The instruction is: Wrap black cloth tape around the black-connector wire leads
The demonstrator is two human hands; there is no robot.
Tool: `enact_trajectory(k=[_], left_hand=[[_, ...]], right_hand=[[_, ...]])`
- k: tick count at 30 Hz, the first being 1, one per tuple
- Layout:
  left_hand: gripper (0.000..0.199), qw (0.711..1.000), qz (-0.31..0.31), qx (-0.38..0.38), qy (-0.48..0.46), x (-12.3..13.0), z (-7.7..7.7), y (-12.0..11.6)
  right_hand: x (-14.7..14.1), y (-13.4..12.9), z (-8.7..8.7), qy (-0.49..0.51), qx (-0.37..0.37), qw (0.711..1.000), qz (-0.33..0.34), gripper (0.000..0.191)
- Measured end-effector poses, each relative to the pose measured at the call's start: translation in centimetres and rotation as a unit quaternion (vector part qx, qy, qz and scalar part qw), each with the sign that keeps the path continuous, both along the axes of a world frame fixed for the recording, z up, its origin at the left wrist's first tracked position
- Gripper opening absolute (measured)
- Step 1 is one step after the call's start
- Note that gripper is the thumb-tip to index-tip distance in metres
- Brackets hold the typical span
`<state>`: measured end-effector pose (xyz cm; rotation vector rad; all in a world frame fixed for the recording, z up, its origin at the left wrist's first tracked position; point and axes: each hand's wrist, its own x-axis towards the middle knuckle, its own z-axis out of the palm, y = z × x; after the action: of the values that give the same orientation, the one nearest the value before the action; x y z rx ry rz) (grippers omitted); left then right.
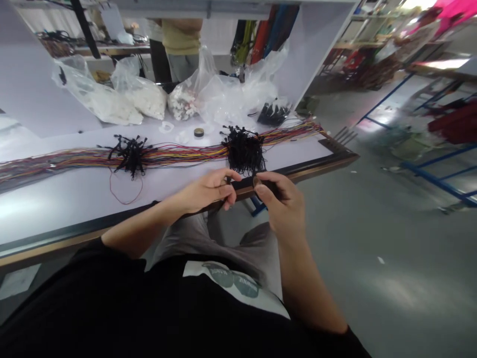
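Note:
My left hand is at the table's front edge, its fingers curled and a small dark piece showing between thumb and forefinger. Facing it, my right hand pinches another small dark piece, too blurred to name. Just beyond both hands lies a dense cluster of black connectors on a long bundle of red, yellow and black wires. Farther left on the same bundle is a second cluster of black connectors. One thin red wire loops out toward the front edge.
Clear plastic bags of white parts stand along the back, with a bag of black parts at their right. A roll of dark tape lies behind the wires. Metal prongs stick out at the table's right end. Blue-framed tables stand rightward.

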<state>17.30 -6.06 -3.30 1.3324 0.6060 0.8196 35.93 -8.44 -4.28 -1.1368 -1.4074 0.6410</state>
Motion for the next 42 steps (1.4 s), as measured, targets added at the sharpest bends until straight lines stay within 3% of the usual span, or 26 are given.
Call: enact_trajectory(k=[4, 10, 15, 19, 22, 28, 31, 35, 37, 42], left_hand=[[0.043, 0.995, 0.008, 0.064, 0.08, 1.0, -0.8, -0.6], [0.044, 0.974, 0.066, 0.147, 0.16, 1.5, -0.9, -1.5], [0.038, 0.975, 0.074, 0.115, 0.174, 1.5, -0.8, -2.6], [0.015, 0.974, 0.14, 0.073, 0.161, 1.8, -1.2, -3.6], [0.008, 0.981, 0.172, 0.004, 0.094, 2.1, -1.7, -4.0], [0.022, 0.974, 0.104, -0.196, -0.049, 2.3, -2.7, -4.2], [0.02, 0.978, 0.117, -0.173, -0.023, 2.3, -3.1, -4.5], [0.006, 0.98, 0.178, -0.044, 0.077, 2.2, -3.0, -4.7], [0.003, 0.978, 0.183, -0.017, 0.097, 2.1, -2.9, -4.7], [0.004, 0.983, 0.156, -0.059, 0.075, 2.1, -2.7, -4.5]], right_hand=[[-1.0, -0.5, 0.8, -0.051, -0.026, 0.996, 0.073, 0.028], [-1.2, -1.0, -0.1, -0.021, -0.049, 0.995, 0.079, 0.029], [-1.7, -1.1, -1.3, 0.057, -0.06, 0.995, 0.049, 0.026], [-2.7, -1.0, -1.9, 0.183, -0.073, 0.98, 0.0, 0.025], [-3.4, -1.0, -2.2, 0.245, -0.1, 0.964, -0.015, 0.027], [-3.7, -0.9, -2.4, 0.327, -0.145, 0.934, -0.006, 0.031], [-3.6, -0.8, -2.7, 0.315, -0.144, 0.937, -0.046, 0.031], [-3.6, -0.6, -2.9, 0.31, -0.144, 0.935, -0.091, 0.03], [-3.5, -0.5, -2.8, 0.302, -0.152, 0.938, -0.07, 0.031], [-2.5, -0.4, -2.3, 0.265, -0.148, 0.953, 0.014, 0.032]])
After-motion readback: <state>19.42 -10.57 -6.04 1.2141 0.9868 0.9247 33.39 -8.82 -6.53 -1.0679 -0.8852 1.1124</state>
